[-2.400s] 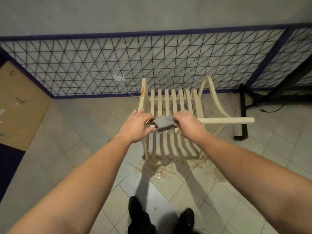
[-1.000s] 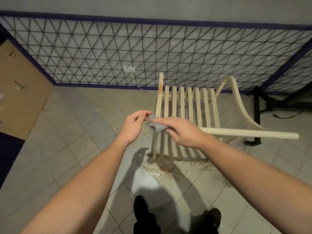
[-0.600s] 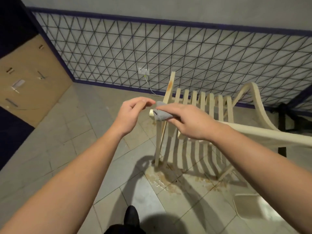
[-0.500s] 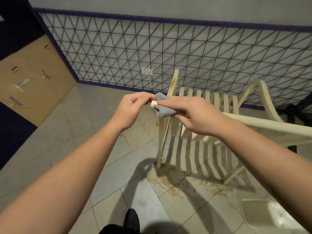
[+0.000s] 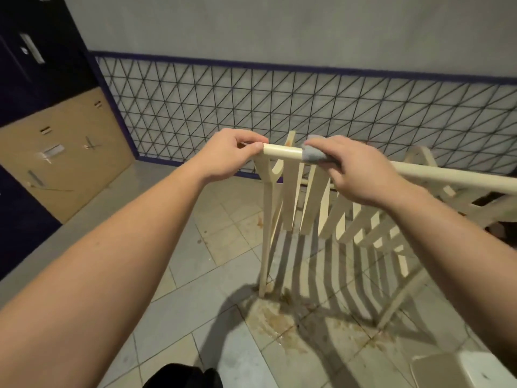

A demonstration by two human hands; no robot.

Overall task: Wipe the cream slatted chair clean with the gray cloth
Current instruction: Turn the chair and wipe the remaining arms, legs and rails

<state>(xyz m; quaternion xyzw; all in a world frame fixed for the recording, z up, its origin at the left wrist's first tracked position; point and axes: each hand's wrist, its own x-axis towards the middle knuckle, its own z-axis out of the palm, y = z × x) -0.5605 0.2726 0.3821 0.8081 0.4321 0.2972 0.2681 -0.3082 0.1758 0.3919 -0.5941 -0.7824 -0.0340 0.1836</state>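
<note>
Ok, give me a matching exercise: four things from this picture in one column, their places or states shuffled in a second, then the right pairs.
1. left hand
2. gray cloth
3. right hand
4. floor tiles

A. stained brown below the chair
B. wrapped round the top rail
C. grip on the rail's end
D. holds the cloth on the rail

Pairs: 1-C, 2-B, 3-D, 4-A

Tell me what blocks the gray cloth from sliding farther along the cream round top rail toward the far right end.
Nothing visible does. The right hand grips the gray cloth wrapped around the cream round top rail, which runs bare to the frame's right edge. The left hand holds the rail's near end, behind the cloth.
</note>
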